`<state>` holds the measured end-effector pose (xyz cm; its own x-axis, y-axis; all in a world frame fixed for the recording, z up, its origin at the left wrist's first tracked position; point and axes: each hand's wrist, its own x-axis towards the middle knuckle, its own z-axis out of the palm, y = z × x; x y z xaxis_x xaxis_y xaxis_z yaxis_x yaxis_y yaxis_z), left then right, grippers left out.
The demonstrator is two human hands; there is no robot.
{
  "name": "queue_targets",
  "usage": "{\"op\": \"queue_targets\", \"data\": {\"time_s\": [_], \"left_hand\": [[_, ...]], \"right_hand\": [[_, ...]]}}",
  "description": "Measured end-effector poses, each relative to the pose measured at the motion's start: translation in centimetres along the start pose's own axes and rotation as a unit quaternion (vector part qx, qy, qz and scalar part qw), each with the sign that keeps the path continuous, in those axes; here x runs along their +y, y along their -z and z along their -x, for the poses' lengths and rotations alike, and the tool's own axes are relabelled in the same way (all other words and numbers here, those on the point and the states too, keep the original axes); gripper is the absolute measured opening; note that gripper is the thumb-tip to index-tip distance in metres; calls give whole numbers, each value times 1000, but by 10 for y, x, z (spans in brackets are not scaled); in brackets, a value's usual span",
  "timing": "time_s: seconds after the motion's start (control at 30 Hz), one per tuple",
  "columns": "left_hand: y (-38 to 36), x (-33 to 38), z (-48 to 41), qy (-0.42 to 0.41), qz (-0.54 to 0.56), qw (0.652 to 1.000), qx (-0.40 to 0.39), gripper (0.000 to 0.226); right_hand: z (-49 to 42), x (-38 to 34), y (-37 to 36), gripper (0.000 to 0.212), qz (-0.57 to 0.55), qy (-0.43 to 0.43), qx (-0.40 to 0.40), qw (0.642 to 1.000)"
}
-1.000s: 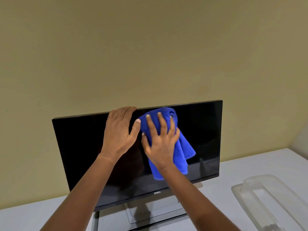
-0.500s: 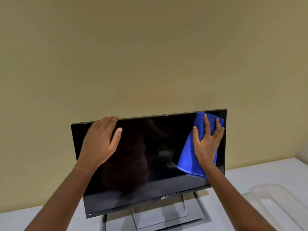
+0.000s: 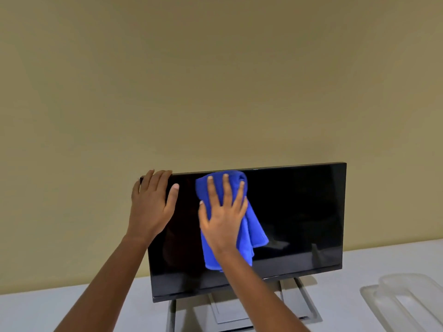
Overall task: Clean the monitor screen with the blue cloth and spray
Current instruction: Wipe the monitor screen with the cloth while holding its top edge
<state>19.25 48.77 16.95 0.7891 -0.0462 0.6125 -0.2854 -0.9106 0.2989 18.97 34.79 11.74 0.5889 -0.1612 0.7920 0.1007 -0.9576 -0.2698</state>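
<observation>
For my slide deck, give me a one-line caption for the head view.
Right hand presses a blue cloth to the dark monitor screen; left hand rests on its top-left corner.

Plain beige wall [image 3: 215,80] (evenly, softly lit) above a white table [image 3: 36,312] — clear plastic tray [image 3: 407,305] at right.

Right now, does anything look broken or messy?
Nothing stands out. The monitor stands upright on its stand, no cracks or drips showing. The right hand presses the blue cloth against it, and the left hand rests on its top corner.
</observation>
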Motion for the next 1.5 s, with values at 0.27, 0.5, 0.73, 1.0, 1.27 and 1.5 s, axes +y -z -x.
{"op": "queue_targets", "data": {"time_s": [0.27,0.5,0.73,1.0,1.27,1.5], "left_hand": [[20,-18,-2,-60,10,998,-21,63],[21,-30,9,-31,101,994,-4,50],[15,-25,10,21,228,973,30,43],[9,-30,10,27,279,959,44,42],[4,-28,10,48,320,943,75,47],[6,-25,13,37,277,957,81,43]], "right_hand": [[3,45,9,51,104,123,-29,987],[-12,97,25,52,-54,-241,10,969],[-19,23,14,50,-43,-252,25,967],[20,-46,-14,50,122,222,-56,966],[76,-2,-29,62,191,475,-139,848],[108,52,-24,71,227,569,-202,764]]}}
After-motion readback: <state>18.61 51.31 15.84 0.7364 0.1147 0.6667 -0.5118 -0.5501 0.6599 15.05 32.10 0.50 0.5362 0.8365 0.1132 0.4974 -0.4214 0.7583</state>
